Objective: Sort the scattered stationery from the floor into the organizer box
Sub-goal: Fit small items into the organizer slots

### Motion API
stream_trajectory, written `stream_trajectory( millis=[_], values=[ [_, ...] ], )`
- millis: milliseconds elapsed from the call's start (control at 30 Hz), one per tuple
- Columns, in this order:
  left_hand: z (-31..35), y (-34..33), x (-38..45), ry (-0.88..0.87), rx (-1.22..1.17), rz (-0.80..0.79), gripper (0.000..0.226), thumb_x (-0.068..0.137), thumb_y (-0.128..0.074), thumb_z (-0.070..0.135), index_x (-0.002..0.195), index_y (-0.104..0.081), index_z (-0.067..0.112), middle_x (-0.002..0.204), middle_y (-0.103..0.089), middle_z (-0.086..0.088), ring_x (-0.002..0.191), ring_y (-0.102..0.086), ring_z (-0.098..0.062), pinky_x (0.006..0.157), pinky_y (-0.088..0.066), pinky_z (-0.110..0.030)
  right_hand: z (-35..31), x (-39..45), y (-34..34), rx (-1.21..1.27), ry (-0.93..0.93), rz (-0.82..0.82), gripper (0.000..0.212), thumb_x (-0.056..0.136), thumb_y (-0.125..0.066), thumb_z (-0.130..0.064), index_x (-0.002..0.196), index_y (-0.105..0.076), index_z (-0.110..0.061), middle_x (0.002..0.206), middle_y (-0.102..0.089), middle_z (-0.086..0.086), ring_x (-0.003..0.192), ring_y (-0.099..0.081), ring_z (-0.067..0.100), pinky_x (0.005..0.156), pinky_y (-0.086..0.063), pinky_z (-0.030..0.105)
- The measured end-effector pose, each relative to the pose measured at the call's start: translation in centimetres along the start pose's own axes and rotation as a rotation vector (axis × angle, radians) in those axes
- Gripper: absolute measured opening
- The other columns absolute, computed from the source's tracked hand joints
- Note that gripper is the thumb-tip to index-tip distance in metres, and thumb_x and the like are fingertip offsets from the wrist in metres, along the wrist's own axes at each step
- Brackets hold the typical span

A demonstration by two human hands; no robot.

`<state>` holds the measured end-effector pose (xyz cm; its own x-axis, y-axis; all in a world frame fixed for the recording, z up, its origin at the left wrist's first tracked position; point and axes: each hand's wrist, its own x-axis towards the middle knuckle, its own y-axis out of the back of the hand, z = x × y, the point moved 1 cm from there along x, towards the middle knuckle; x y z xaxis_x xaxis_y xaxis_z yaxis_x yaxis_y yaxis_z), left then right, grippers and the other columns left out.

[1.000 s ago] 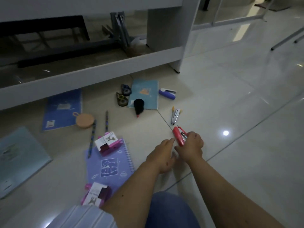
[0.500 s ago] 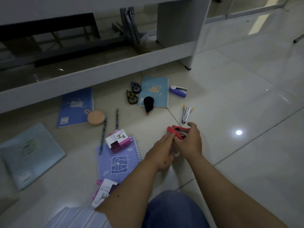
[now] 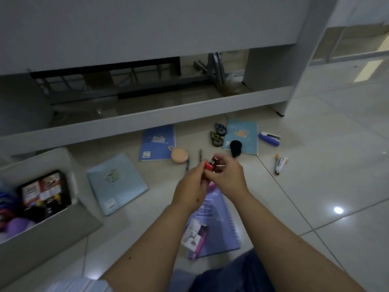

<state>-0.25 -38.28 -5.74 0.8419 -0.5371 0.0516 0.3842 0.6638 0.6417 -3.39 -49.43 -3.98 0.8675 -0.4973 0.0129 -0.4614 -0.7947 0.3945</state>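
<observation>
Red stapler: a small red thing, a mini stapler by the look of it, held up off the floor between both hands, out in front of the person and above the purple notebook.
Left hand: its fingers curl in and pinch the near, left end of the stapler.
Right hand: fingers bent round the far, right end, covering most of that half, so how the stapler's mouth stands cannot be told.
Long axis: it seems to run roughly left to right between the two hands, tilted a little away; much of it is hidden.
Organizer box: pale, open-topped, standing on the floor well off to the person's left, already part filled with dark and purple items.
Key relation: the box lies to the left of the held stapler, on the left hand's side, so I judge the left hand the nearer one to carry it across and drop it in.
Still on the floor: blue notebook, light blue notebook, teal notebook, purple stapler, a round peach thing, tape dispensers.
Progress: early, I would say; most of the scatter is not yet picked up.
</observation>
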Motion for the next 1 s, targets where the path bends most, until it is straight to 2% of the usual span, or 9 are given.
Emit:
stream_trajectory(
  millis=[133,233,300,367,533,700,767,867,1000],
  values=[
    [-2.1,6.6,-2.3,-0.012,0.051,0.085,0.047,0.094,-0.049,0.017,0.14,-0.041,0.021,0.122,-0.062,-0.006,0.107,-0.059,-0.025,0.09,-0.047,-0.033,-4.5,-0.9,-4.8,0.045,0.111,-0.09,0.044,0.072,-0.077,-0.009,0.112,-0.06,-0.01,0.085,-0.061,-0.004,0.072,-0.059,0.006,0.066,-0.049,0.007],
    [-3.3,11.9,-4.9,-0.005,0.049,0.183,0.038,0.093,-0.049,0.014,0.131,-0.05,0.019,0.106,-0.066,-0.008,0.096,-0.06,-0.028,0.077,-0.045,-0.03,-8.1,-2.1,-9.1,0.077,0.164,-0.195,0.044,0.072,-0.078,-0.011,0.112,-0.06,-0.011,0.09,-0.062,-0.003,0.082,-0.065,0.015,0.071,-0.051,0.013],
    [-4.6,15.5,-6.9,0.007,0.048,0.272,0.037,0.092,-0.052,0.011,0.128,-0.054,0.018,0.103,-0.065,-0.005,0.093,-0.061,-0.024,0.075,-0.042,-0.023,-10.7,-3.3,-12.2,0.11,0.195,-0.298,0.045,0.074,-0.076,-0.01,0.115,-0.059,-0.012,0.089,-0.06,-0.01,0.084,-0.064,0.011,0.071,-0.05,0.01],
    [-6.1,18.7,-8.8,0.025,0.065,0.35,0.041,0.089,-0.056,0.009,0.13,-0.055,0.017,0.102,-0.064,-0.003,0.092,-0.06,-0.019,0.075,-0.041,-0.021,-13.0,-4.4,-15.2,0.123,0.233,-0.383,0.05,0.075,-0.077,-0.012,0.12,-0.056,-0.011,0.095,-0.06,-0.007,0.089,-0.064,0.011,0.074,-0.051,0.012],
    [-10.8,25.1,-12.7,0.13,0.053,0.449,0.046,0.082,-0.068,0.01,0.126,-0.058,0.014,0.114,-0.065,-0.007,0.102,-0.06,-0.022,0.09,-0.05,-0.036,-17.0,-6.7,-22.2,0.128,0.274,-0.543,0.058,0.068,-0.082,-0.012,0.119,-0.055,-0.011,0.108,-0.059,0.001,0.095,-0.064,0.017,0.084,-0.055,0.026],
    [-15.3,28.0,-15.8,0.337,0.015,0.46,0.052,0.078,-0.073,0.014,0.127,-0.055,0.017,0.103,-0.063,0.005,0.098,-0.061,-0.013,0.087,-0.047,-0.027,-18.1,-7.8,-27.5,0.044,0.31,-0.722,0.063,0.067,-0.081,-0.004,0.124,-0.054,-0.009,0.111,-0.056,-0.001,0.1,-0.061,0.013,0.083,-0.053,0.019],
    [-16.9,28.1,-16.8,0.4,0.038,0.447,0.054,0.079,-0.07,0.012,0.13,-0.053,0.018,0.104,-0.061,0.005,0.097,-0.059,-0.015,0.084,-0.045,-0.024,-17.8,-7.8,-28.9,-0.079,0.379,-0.737,0.064,0.067,-0.082,-0.007,0.124,-0.055,-0.008,0.117,-0.059,0.003,0.106,-0.061,0.017,0.09,-0.051,0.025],
    [-18.8,27.7,-17.1,0.437,0.072,0.406,0.05,0.085,-0.057,0.004,0.132,-0.051,0.018,0.115,-0.065,-0.003,0.106,-0.061,-0.023,0.089,-0.047,-0.029,-17.0,-7.9,-30.0,-0.308,0.473,-0.77,0.066,0.067,-0.082,-0.015,0.128,-0.055,-0.011,0.128,-0.057,0.006,0.115,-0.056,0.017,0.097,-0.044,0.025],
    [-19.9,26.9,-16.6,0.447,0.144,0.33,0.057,0.083,-0.047,-0.002,0.133,-0.051,0.026,0.116,-0.066,-0.003,0.11,-0.059,-0.024,0.094,-0.047,-0.037,-15.7,-8.2,-30.5,-0.38,0.468,-0.846,0.057,0.069,-0.081,-0.013,0.122,-0.06,-0.016,0.121,-0.061,0.004,0.108,-0.056,0.015,0.091,-0.043,0.021]
  ],
)
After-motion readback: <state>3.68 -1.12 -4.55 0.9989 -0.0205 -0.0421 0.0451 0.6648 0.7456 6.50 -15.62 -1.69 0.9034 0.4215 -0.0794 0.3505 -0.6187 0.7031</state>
